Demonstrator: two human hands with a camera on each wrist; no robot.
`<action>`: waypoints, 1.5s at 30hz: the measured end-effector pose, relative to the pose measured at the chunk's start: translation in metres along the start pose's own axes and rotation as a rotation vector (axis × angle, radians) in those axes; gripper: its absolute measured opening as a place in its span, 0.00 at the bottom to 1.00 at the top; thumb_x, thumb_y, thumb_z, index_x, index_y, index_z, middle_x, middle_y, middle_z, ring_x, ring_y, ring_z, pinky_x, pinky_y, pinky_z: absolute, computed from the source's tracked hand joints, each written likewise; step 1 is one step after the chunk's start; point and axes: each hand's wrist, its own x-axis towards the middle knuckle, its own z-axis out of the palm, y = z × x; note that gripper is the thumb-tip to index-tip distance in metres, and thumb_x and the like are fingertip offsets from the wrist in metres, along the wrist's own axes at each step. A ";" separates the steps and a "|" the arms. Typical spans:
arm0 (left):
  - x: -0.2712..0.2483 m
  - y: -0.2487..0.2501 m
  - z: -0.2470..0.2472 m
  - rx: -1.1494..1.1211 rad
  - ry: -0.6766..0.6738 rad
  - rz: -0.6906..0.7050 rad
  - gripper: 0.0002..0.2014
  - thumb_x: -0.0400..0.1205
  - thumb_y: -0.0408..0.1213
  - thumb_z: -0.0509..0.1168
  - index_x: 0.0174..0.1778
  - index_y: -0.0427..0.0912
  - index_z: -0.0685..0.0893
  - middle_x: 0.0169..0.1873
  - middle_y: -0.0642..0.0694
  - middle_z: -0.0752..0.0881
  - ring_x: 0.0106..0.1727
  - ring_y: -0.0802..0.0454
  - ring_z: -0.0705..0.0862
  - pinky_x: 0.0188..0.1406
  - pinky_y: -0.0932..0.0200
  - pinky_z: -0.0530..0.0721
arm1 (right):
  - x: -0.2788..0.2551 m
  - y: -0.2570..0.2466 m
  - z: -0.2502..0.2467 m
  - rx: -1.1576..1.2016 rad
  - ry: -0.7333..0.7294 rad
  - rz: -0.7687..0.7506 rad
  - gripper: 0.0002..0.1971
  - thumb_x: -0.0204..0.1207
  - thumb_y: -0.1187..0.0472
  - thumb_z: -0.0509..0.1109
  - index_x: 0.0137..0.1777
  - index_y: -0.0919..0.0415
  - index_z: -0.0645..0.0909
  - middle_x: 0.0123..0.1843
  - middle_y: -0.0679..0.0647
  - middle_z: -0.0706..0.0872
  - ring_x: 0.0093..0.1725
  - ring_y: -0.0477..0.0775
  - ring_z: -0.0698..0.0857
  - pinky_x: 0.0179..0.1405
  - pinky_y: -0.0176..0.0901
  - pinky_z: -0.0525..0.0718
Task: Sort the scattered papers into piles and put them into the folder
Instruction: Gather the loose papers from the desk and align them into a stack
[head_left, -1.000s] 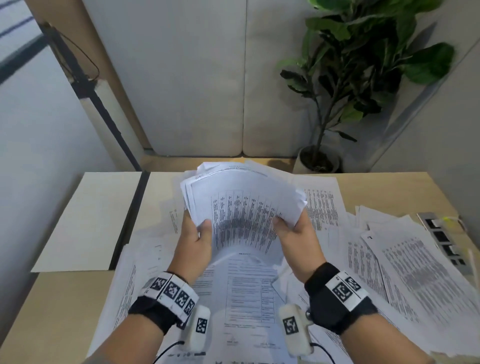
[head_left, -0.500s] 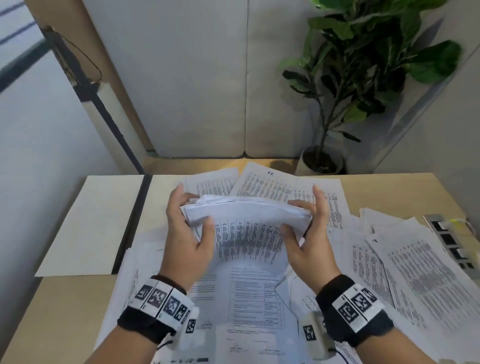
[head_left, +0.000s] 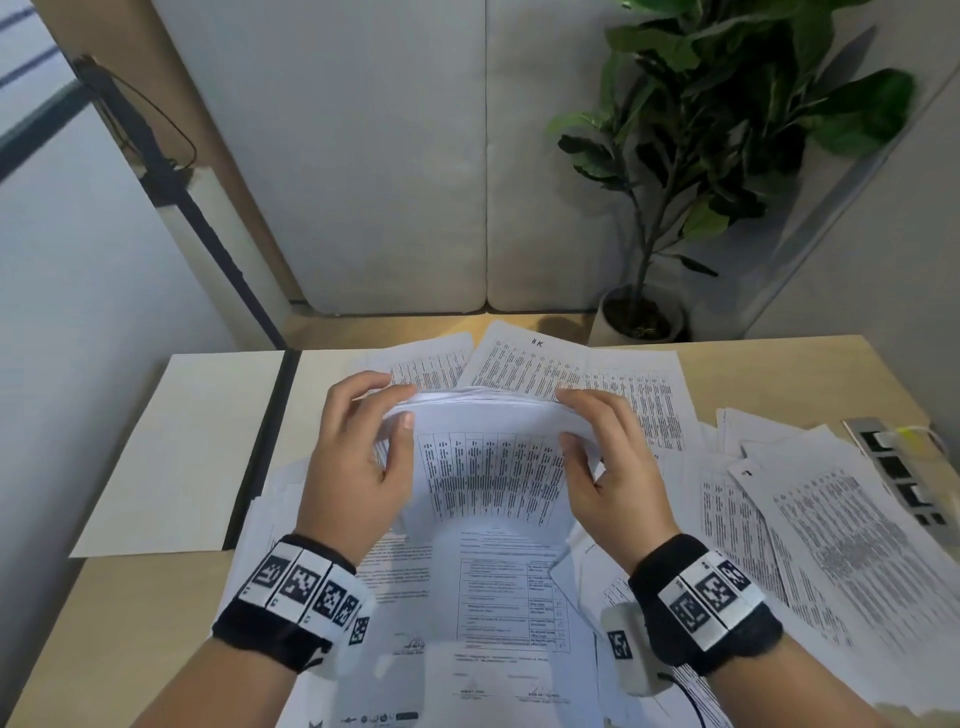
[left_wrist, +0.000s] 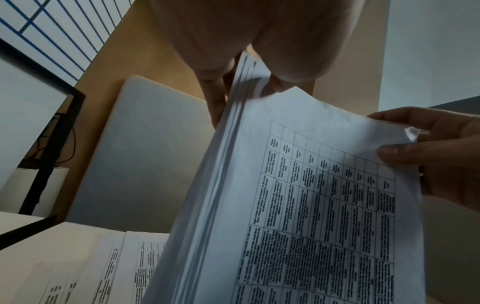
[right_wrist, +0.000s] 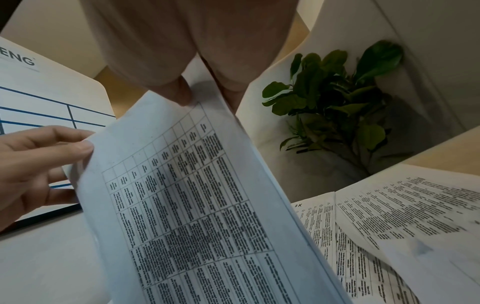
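A stack of papers (head_left: 488, 457) stands on edge above the middle of the table (head_left: 810, 364), between the left hand (head_left: 358, 467) on its left side and the right hand (head_left: 608, 478) on its right. Loose sheets (head_left: 810, 519) lie spread under, behind and to the right of it. The open folder (head_left: 197, 447) lies flat at the table's left. A potted plant (head_left: 701, 156) stands behind the table's far right edge.

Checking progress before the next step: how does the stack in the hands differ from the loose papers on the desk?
The stack stands on edge, squared up; the loose papers lie flat, fanned and overlapping. The left hand and right hand grip the stack's sides; no hand holds the loose papers. Both show printed tables, and neither is in the folder yet.
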 end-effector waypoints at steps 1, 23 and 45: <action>0.000 -0.001 0.000 -0.009 0.014 -0.014 0.11 0.85 0.32 0.67 0.62 0.38 0.87 0.66 0.46 0.78 0.68 0.70 0.75 0.66 0.74 0.76 | 0.000 -0.001 0.000 0.004 0.004 0.004 0.22 0.83 0.74 0.69 0.75 0.59 0.80 0.69 0.54 0.80 0.72 0.43 0.79 0.71 0.25 0.73; -0.005 -0.042 0.018 -0.518 -0.256 -0.568 0.19 0.84 0.34 0.72 0.70 0.52 0.82 0.63 0.54 0.89 0.67 0.55 0.87 0.72 0.41 0.82 | 0.005 -0.002 -0.002 0.429 0.020 0.369 0.36 0.86 0.68 0.70 0.85 0.40 0.60 0.70 0.53 0.80 0.68 0.49 0.86 0.68 0.46 0.86; -0.008 0.012 0.039 -0.454 -0.216 -0.502 0.19 0.92 0.36 0.56 0.75 0.55 0.59 0.68 0.66 0.76 0.65 0.82 0.76 0.59 0.85 0.72 | 0.005 -0.009 0.025 0.355 -0.073 0.380 0.10 0.90 0.61 0.65 0.66 0.47 0.76 0.58 0.53 0.87 0.59 0.56 0.87 0.59 0.56 0.88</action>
